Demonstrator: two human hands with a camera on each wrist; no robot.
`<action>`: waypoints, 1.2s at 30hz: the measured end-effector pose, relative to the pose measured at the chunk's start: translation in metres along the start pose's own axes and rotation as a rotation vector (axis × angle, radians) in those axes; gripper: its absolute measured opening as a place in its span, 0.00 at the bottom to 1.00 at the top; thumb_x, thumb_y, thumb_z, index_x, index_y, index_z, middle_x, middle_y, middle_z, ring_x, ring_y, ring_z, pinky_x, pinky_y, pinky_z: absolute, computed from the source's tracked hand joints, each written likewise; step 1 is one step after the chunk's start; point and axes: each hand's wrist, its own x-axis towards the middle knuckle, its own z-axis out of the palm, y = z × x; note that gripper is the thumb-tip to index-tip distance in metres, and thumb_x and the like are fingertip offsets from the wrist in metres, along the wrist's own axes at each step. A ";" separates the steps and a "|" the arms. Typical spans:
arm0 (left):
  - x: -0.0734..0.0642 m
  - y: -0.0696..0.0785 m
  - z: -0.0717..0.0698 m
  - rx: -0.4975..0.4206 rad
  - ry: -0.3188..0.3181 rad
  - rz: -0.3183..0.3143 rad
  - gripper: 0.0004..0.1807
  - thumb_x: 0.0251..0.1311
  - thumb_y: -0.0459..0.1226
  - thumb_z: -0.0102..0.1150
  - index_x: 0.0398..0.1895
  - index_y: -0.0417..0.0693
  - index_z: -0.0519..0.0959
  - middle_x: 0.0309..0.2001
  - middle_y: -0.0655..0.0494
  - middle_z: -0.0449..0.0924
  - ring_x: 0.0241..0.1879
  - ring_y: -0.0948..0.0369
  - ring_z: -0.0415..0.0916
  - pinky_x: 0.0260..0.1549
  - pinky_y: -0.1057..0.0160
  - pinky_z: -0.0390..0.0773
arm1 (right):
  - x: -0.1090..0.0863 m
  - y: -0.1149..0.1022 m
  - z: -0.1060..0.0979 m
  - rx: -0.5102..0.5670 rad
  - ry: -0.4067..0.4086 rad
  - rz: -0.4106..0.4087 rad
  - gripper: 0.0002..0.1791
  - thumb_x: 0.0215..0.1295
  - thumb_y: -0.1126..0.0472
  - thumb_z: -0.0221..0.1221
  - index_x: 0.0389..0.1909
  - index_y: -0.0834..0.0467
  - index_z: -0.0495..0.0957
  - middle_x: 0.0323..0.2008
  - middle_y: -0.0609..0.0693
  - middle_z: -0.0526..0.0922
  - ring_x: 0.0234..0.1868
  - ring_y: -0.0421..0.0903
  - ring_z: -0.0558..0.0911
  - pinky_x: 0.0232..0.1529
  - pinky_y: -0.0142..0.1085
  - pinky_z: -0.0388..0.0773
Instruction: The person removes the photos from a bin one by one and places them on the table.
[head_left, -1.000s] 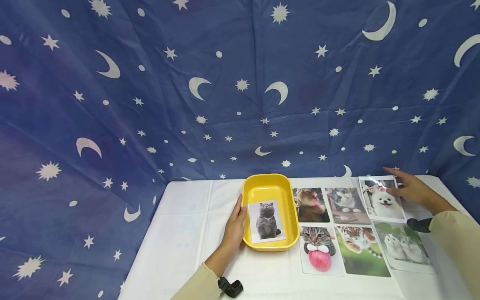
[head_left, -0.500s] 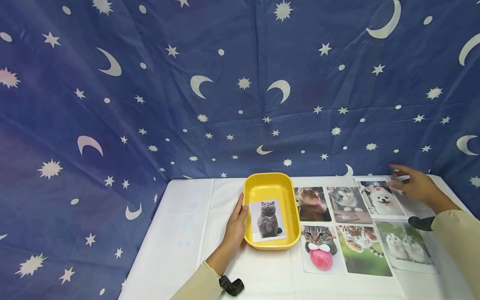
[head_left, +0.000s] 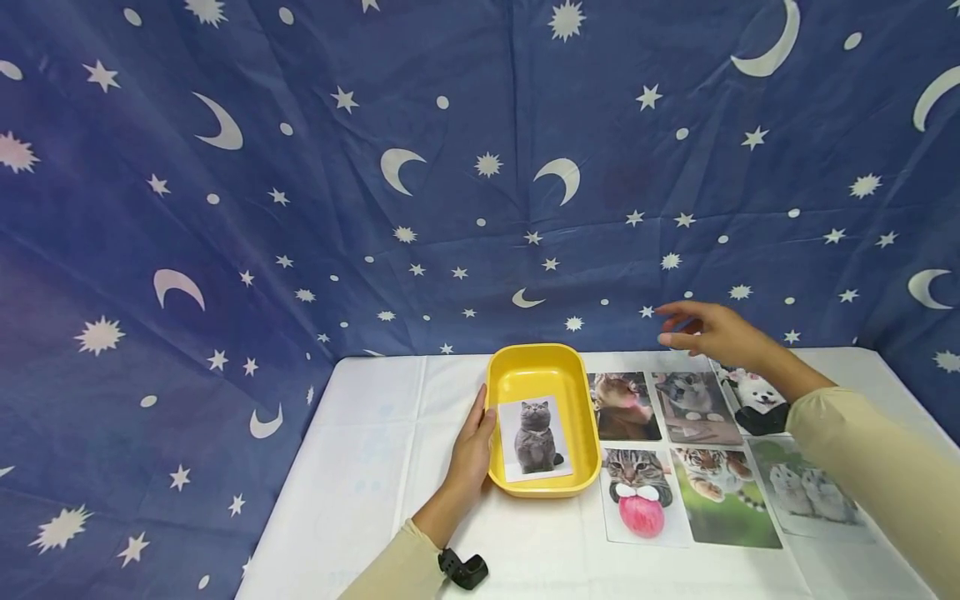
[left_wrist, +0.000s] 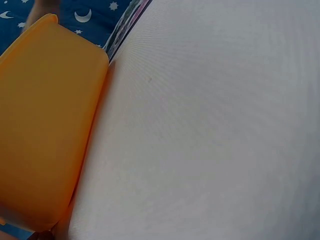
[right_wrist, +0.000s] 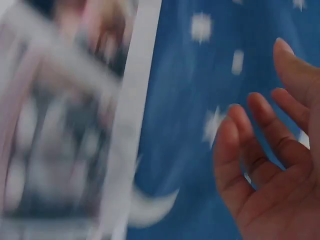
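Note:
My left hand [head_left: 468,454] grips the left rim of a yellow plastic tray [head_left: 536,367], thumb over the edge. Inside it lies a photo card of a grey cat [head_left: 535,446]. Over the table's back edge, my right hand [head_left: 716,333] hangs in the air with loosely bent fingers and holds nothing. Below it is a card of a cat resting its paws [head_left: 693,404]. A white dog card [head_left: 757,396] is partly hidden by the right wrist and its black band. In the right wrist view the cards [right_wrist: 55,150] are blurred.
To the tray's right also lie a brown animal card [head_left: 626,412], a tabby cat card with a pink ball [head_left: 637,496], a tiger cub card [head_left: 723,508] and a two-rodent card [head_left: 806,496]. Blue star-and-moon cloth [head_left: 450,192] rises behind the white table [head_left: 375,467].
My right hand has left the dog card and moved left, over the back edge near the cat card. The left hand and tray stay in place.

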 end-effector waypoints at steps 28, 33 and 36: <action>0.000 -0.001 0.002 0.001 0.016 -0.013 0.31 0.80 0.51 0.43 0.82 0.71 0.52 0.83 0.59 0.46 0.82 0.50 0.45 0.80 0.45 0.48 | 0.057 -0.129 0.160 -0.187 -0.263 0.023 0.24 0.64 0.52 0.69 0.53 0.67 0.84 0.47 0.58 0.88 0.41 0.48 0.83 0.47 0.42 0.86; 0.000 -0.001 0.002 0.000 0.012 -0.010 0.31 0.80 0.50 0.42 0.82 0.70 0.52 0.83 0.60 0.46 0.82 0.51 0.43 0.81 0.46 0.47 | 0.057 -0.129 0.165 -0.188 -0.231 0.087 0.24 0.64 0.55 0.69 0.54 0.67 0.83 0.50 0.59 0.87 0.38 0.48 0.81 0.44 0.41 0.85; 0.000 0.000 0.002 -0.008 0.004 -0.014 0.31 0.81 0.49 0.42 0.82 0.70 0.51 0.83 0.59 0.45 0.82 0.51 0.43 0.81 0.46 0.46 | 0.057 -0.129 0.166 -0.182 -0.226 0.096 0.23 0.64 0.56 0.69 0.55 0.66 0.84 0.50 0.58 0.87 0.38 0.48 0.80 0.45 0.41 0.85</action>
